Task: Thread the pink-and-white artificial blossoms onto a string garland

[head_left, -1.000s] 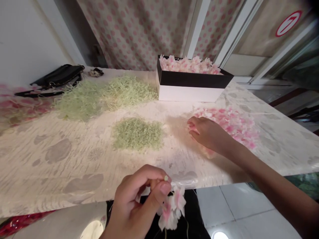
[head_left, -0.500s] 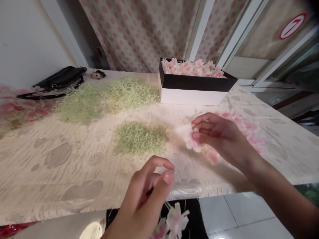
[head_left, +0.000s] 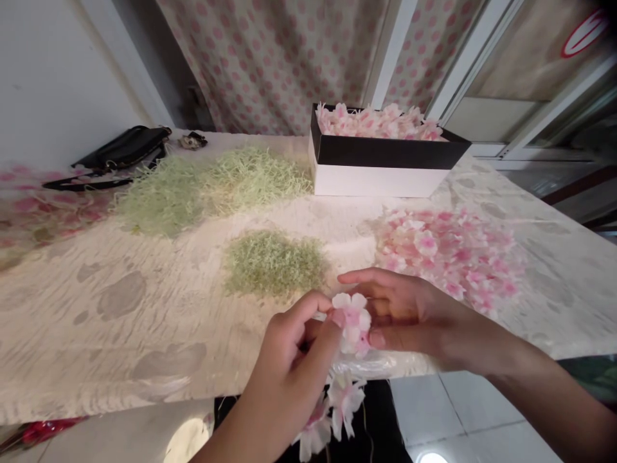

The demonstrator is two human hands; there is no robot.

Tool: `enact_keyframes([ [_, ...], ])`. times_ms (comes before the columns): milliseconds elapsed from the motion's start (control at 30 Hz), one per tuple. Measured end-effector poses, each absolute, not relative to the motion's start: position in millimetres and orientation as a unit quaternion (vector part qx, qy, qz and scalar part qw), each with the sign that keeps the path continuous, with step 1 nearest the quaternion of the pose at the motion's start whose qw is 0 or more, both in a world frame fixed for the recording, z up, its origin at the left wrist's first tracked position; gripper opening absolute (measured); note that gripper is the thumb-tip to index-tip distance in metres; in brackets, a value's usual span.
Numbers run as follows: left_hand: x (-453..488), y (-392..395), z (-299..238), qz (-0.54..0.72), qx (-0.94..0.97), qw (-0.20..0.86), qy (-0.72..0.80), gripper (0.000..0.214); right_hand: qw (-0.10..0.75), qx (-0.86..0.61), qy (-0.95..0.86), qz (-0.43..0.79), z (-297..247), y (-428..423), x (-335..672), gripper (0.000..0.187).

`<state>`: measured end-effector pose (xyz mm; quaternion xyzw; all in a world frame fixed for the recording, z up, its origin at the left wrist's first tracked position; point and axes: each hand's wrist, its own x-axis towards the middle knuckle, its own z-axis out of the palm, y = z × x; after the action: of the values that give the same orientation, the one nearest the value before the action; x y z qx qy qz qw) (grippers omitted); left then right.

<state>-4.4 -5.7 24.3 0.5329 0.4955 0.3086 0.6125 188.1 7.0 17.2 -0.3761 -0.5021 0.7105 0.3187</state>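
Over the table's near edge, my left hand (head_left: 301,350) pinches a pale pink artificial flower (head_left: 354,321) between thumb and forefinger. Close on its right is my right hand (head_left: 405,315), fingers apart and loosely curved, its thumb tip at the petals. More white-pink blossoms (head_left: 343,402) hang below my left hand; whether it holds their stems too is hidden. A loose pile of pink flowers (head_left: 453,254) lies beyond my right wrist. Just past my left hand sits a small heap of fine green filler sprigs (head_left: 276,262).
At the back stands a black-and-white box (head_left: 380,173) filled with pink flowers. Pale green shredded strands (head_left: 250,180) spread across the left back, near a black bag (head_left: 128,151). More pink flowers (head_left: 53,199) are at the far left. A patterned cloth (head_left: 120,334) covers the table.
My right hand has come from the pile toward me with a flower, which my left hand now pinches. My right fingers have spread. The view has shifted slightly.
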Motion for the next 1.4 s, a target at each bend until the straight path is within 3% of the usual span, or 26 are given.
enact_keyframes([
  [100, -4.3, -8.4, 24.6, 0.328, 0.518, 0.6, 0.514, 0.024, 0.316, -0.407, -0.541, 0.665, 15.7, 7.2, 191.5, 0.033],
  [167, -5.5, -9.7, 22.8, 0.329, 0.517, 0.599, 0.515, 0.026, 0.358, -0.436, -0.593, 0.575, 16.8, 7.4, 195.0, 0.009],
  [200, -6.2, -10.3, 21.7, 0.329, 0.52, 0.598, 0.512, 0.027, 0.388, -0.44, -0.612, 0.53, 17.4, 7.5, 197.1, 0.008],
  [267, -7.7, -11.3, 19.6, 0.329, 0.529, 0.596, 0.507, 0.027, 0.447, -0.423, -0.623, 0.484, 17.9, 7.0, 200.9, 0.013],
  [367, -9.1, -12.0, 17.7, 0.326, 0.543, 0.595, 0.496, 0.028, 0.483, -0.358, -0.597, 0.532, 16.1, 3.2, 201.1, 0.01],
  [567, -11.2, -11.2, 15.5, 0.289, 0.557, 0.643, 0.439, 0.023, 0.433, -0.354, -0.563, 0.609, 14.9, -8.3, 182.1, 0.016],
  [1033, -10.8, -18.7, 11.9, 0.265, 0.547, 0.663, 0.437, 0.026, 0.404, -0.401, -0.614, 0.547, 21.8, -17.5, 172.5, 0.02],
  [1167, -11.8, -20.6, 12.2, 0.279, 0.563, 0.647, 0.432, 0.027, 0.369, -0.444, -0.63, 0.518, 23.4, -22.5, 172.3, 0.01],
  [1400, -10.3, -22.5, 11.1, 0.292, 0.568, 0.64, 0.426, 0.026, 0.388, -0.45, -0.631, 0.499, 16.7, -28.7, 167.4, 0.014],
])
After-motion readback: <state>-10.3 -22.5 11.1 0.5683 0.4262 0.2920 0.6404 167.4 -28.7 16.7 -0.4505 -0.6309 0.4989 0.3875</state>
